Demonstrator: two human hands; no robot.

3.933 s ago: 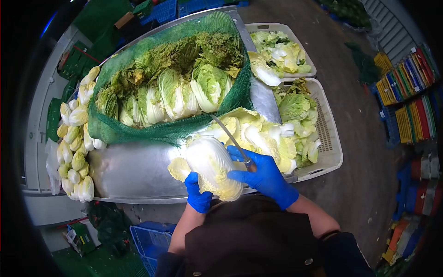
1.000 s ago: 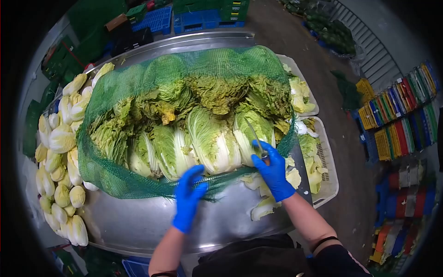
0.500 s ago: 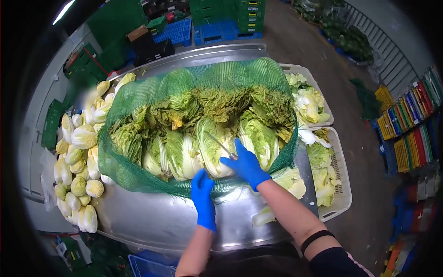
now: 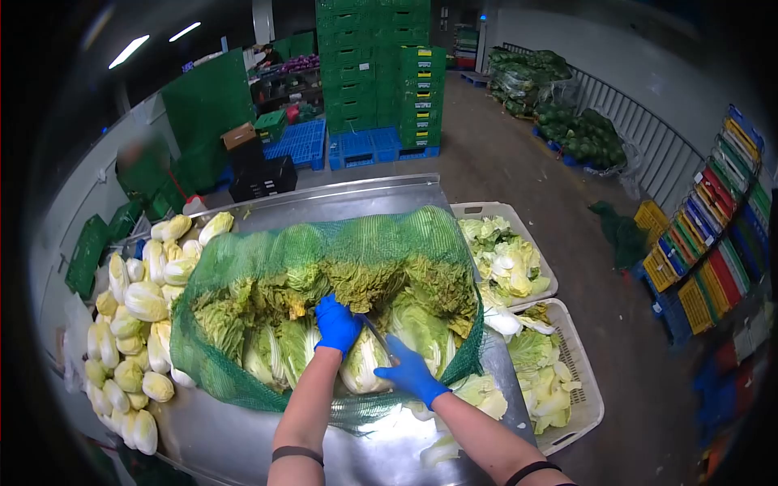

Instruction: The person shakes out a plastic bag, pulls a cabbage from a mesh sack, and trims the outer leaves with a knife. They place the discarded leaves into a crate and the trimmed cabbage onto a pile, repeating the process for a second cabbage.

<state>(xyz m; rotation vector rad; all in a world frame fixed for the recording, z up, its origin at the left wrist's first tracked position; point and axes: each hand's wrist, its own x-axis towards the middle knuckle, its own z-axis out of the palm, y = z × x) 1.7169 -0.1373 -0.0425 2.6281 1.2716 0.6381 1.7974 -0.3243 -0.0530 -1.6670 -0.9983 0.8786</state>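
A green mesh sack (image 4: 212, 369) lies open on its side, with several Chinese cabbages inside, their outer leaves wilted and browned. My right hand (image 4: 413, 373), in a blue glove, is closed round a knife (image 4: 373, 330) whose blade slants up and left over the middle cabbage (image 4: 366, 361). At the leafy top of that same cabbage is my left hand (image 4: 337, 326), also blue-gloved, its fingers curled on the leaves and partly hidden among them. Right of the knife hand sits another cabbage (image 4: 421, 328). Loose cut leaves (image 4: 478, 393) lie on the metal table (image 4: 243, 433).
Trimmed pale cabbages (image 4: 146, 301) are piled along the table's left side. Two white crates, a near one (image 4: 596, 389) and a far one (image 4: 545, 271), hold leaves at the right. Green crates (image 4: 373, 81) stand stacked on blue pallets (image 4: 356, 150) behind.
My left hand has moved up from the sack's near edge onto the cabbage top. The knife stays in my right hand over the cabbage. The camera view has tilted upward.
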